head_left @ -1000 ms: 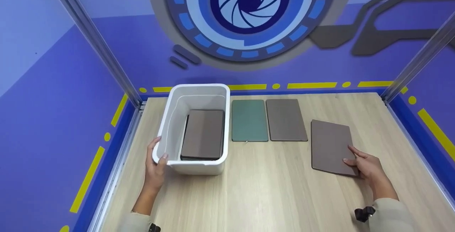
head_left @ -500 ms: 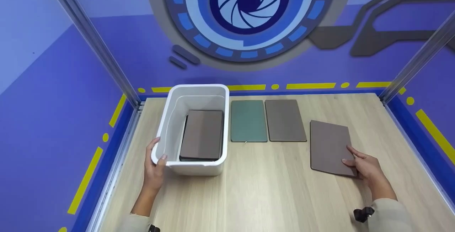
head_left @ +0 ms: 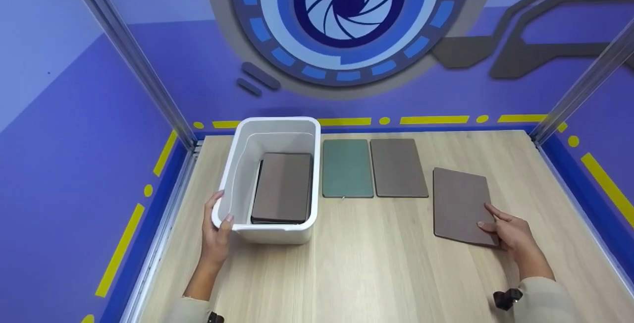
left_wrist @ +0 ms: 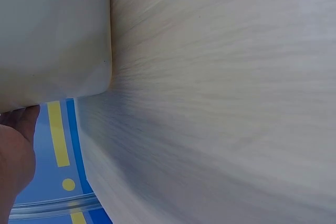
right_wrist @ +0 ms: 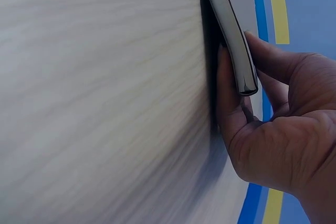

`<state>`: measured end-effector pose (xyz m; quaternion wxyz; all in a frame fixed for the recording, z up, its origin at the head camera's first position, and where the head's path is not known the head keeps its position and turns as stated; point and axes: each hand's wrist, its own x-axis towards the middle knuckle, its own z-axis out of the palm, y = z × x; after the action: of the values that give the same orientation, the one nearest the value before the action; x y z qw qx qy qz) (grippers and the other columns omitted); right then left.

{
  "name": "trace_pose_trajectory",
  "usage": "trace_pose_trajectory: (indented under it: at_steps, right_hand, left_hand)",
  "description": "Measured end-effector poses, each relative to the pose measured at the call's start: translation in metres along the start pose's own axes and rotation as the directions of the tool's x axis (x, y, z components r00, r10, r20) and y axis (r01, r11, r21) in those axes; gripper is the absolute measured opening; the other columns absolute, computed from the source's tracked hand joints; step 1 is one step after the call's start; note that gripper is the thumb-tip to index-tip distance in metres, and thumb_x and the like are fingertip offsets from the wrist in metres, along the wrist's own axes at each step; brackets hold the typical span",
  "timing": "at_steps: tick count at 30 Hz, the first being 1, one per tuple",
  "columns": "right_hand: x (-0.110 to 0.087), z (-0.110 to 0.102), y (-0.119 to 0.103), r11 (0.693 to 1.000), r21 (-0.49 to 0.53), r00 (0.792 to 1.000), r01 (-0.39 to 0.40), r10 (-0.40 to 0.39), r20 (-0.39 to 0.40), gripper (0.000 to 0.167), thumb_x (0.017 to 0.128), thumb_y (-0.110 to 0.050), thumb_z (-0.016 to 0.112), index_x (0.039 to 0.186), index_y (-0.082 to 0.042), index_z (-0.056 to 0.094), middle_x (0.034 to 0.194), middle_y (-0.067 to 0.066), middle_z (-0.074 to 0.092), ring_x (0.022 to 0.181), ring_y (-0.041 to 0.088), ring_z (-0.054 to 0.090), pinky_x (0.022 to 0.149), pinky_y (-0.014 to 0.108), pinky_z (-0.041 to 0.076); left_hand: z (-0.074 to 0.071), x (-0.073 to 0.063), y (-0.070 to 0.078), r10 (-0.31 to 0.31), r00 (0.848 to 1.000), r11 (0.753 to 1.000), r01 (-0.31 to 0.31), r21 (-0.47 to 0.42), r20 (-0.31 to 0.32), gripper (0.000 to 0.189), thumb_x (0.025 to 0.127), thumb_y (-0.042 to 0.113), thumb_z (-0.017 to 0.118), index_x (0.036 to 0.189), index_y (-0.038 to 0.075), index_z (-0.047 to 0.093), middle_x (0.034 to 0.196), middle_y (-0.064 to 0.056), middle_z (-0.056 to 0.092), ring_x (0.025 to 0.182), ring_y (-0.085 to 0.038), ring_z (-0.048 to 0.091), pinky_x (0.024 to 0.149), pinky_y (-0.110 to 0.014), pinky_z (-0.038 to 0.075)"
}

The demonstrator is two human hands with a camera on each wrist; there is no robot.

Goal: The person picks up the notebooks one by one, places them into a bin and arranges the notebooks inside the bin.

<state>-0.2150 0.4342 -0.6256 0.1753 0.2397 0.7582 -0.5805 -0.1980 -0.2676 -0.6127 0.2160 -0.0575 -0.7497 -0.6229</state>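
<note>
In the head view my left hand (head_left: 216, 236) grips the near left corner of a white plastic bin (head_left: 275, 235), thumb over the rim. A brown notebook (head_left: 284, 187) lies on top of others inside it. At the right, my right hand (head_left: 512, 234) pinches another brown notebook (head_left: 460, 206) by its near right corner. The right wrist view shows that notebook's page edge (right_wrist: 239, 51) between thumb and fingers, with the corner bent up off the table. In the left wrist view, part of my left hand (left_wrist: 18, 150) shows below the bin wall (left_wrist: 52, 35).
A green notebook (head_left: 347, 168) and a brown notebook (head_left: 399, 167) lie side by side right of the bin, on the wooden table (head_left: 371, 263). Blue printed panels (head_left: 163, 80) wall in the back and both sides, with metal posts (head_left: 129, 50) at the corners.
</note>
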Motion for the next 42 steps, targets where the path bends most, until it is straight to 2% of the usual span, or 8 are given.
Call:
trace_pose_trajectory:
  at_steps: [5,11,18,25,31,38,40,42]
  right_hand:
    - [0.0001,0.0006,-0.0004,1.000,-0.011,1.000,0.001,-0.001,0.008,0.088,0.100,-0.027,0.076,0.166,-0.027,0.017,0.175,0.015,-0.006,0.158,0.033,0.020,0.077,0.008,0.052]
    - [0.0012,-0.0009,-0.0010,0.999,-0.033,1.000,-0.006,0.006,0.010,0.088,0.099,-0.028,0.077,0.165,-0.029,0.018,0.176,0.014,-0.006,0.158,0.031,0.022,0.078,0.008,0.052]
    - [0.0031,-0.0023,-0.0033,0.998,-0.058,1.000,0.000,0.002,0.025,0.089,0.101,-0.028,0.074,0.166,-0.028,0.014,0.176,0.017,-0.007,0.160,0.038,0.020,0.100,0.024,0.057]
    - [0.0024,-0.0017,-0.0015,0.998,-0.055,1.000,-0.002,0.002,0.010,0.088,0.100,-0.030,0.075,0.166,-0.028,0.017,0.176,0.021,-0.003,0.153,0.034,0.028,0.086,0.018,0.059]
    - [0.0021,-0.0010,-0.0006,0.999,-0.054,1.000,-0.007,0.008,0.010,0.088,0.100,-0.030,0.076,0.165,-0.029,0.016,0.176,0.020,-0.004,0.160,0.040,0.021,0.082,0.015,0.057]
    - [0.0012,-0.0035,-0.0016,0.999,0.036,0.999,-0.013,0.012,0.036,0.089,0.100,-0.025,0.076,0.165,-0.031,0.015,0.175,0.013,-0.012,0.163,0.036,0.015,0.081,0.011,0.054]
    - [0.0010,-0.0053,0.0003,0.999,0.049,0.999,-0.014,0.012,0.051,0.088,0.101,-0.025,0.075,0.166,-0.032,0.015,0.175,0.011,-0.015,0.155,0.025,0.043,0.082,0.010,0.052]
    - [0.0005,-0.0077,0.0035,0.998,0.068,0.997,-0.008,0.003,0.075,0.088,0.102,-0.025,0.074,0.167,-0.031,0.015,0.175,0.011,-0.017,0.132,0.007,0.062,0.083,0.011,0.052]
  left_hand:
    - [-0.0005,0.0000,-0.0012,0.009,1.000,1.000,-0.009,-0.016,0.010,0.064,0.097,0.007,0.052,0.159,0.004,0.039,0.160,-0.019,0.044,0.140,-0.007,0.049,0.113,-0.015,0.036]
    - [-0.0008,0.0008,0.0000,0.007,1.000,1.000,-0.007,-0.013,0.014,0.064,0.097,0.008,0.052,0.160,0.005,0.039,0.160,-0.018,0.045,0.140,-0.006,0.048,0.113,-0.015,0.036]
    - [-0.0014,0.0017,0.0011,0.017,1.000,0.999,-0.017,-0.030,0.008,0.063,0.096,0.006,0.051,0.158,0.003,0.039,0.157,-0.021,0.046,0.137,-0.006,0.050,0.113,-0.015,0.037]
    - [-0.0005,0.0014,0.0003,0.030,0.999,0.999,-0.030,-0.014,0.011,0.062,0.097,0.005,0.051,0.158,0.003,0.040,0.160,-0.022,0.044,0.142,-0.004,0.047,0.116,-0.014,0.034]
    - [-0.0013,0.0004,-0.0015,0.066,0.998,0.998,-0.066,-0.001,0.013,0.060,0.098,0.003,0.050,0.157,0.000,0.041,0.160,-0.024,0.043,0.145,-0.001,0.044,0.118,-0.013,0.031]
    - [-0.0016,0.0025,-0.0026,0.056,0.998,0.998,-0.056,-0.021,0.020,0.060,0.098,0.003,0.050,0.158,0.000,0.040,0.161,-0.011,0.046,0.144,-0.004,0.045,0.118,-0.015,0.033]
    - [-0.0017,0.0022,-0.0022,0.046,0.999,0.999,-0.046,-0.019,0.023,0.061,0.099,0.004,0.050,0.158,0.001,0.040,0.161,-0.011,0.045,0.144,-0.004,0.045,0.117,-0.015,0.033]
    - [-0.0020,0.0018,-0.0019,0.035,0.999,0.999,-0.034,-0.025,0.029,0.061,0.099,0.004,0.050,0.159,0.002,0.040,0.161,-0.014,0.044,0.143,-0.005,0.046,0.116,-0.014,0.033]
